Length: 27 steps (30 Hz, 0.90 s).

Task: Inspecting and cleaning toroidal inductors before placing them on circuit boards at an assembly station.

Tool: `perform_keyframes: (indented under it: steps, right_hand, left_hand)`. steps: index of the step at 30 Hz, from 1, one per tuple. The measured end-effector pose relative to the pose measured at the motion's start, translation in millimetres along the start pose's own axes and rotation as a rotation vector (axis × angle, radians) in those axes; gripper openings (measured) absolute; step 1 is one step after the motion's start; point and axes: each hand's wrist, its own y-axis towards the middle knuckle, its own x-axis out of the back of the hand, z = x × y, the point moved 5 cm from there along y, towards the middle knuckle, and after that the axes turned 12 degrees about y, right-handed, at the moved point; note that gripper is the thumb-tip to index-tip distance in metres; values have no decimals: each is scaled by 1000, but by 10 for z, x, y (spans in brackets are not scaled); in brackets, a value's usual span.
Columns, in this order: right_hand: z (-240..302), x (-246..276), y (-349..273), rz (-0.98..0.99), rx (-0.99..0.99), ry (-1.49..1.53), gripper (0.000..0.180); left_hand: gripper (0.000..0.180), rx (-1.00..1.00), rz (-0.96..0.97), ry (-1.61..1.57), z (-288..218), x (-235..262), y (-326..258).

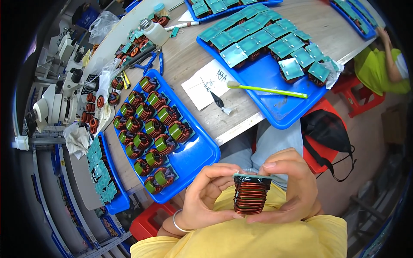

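Note:
A copper-wound coil (250, 198) with a thin green board across its top is held upright in front of my yellow shirt. My left hand (205, 195) pinches it from the left, thumb at the lower edge and forefinger at the board. On the other side my right hand (294, 185) grips it the same way, thumb and forefinger at bottom and top. Dark material shows between the board and the windings. Left of my hands, a blue tray (198, 165) carries several similar coils, lying with copper windings and green-yellow bands showing.
Another blue tray (279, 114) holds rows of board-topped coils, with a green toothbrush (275, 91) across it. Between the trays lie paper (204, 86) and a small black-tipped piece (217, 101). Pliers (148, 64) and a white bottle (155, 33) stand behind. A person (380, 71) sits at right.

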Motion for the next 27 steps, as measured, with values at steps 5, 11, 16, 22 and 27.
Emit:
perform_keyframes:
  steps: [5, 11, 16, 22, 27]
  right_hand:
    - [10, 9, 18, -2, 0, -22, 66]
    - [-7, 23, 19, -21, -32, -24, 65]
    - [-101, -20, 70, 20, -54, -31, 63]
    - [-673, -48, 445, 53, -198, -142, 46]
    - [-1266, -407, 598, 141, -94, -791, 33]
  left_hand:
    - [72, 3, 9, -12, 12, 0, 11]
    - [73, 8, 2, -11, 11, -6, 29]
    - [79, 28, -80, 14, 15, 26, 46]
    - [70, -30, -200, 154, -63, 193, 11]
    - [72, -48, -180, 140, -60, 264, -55]
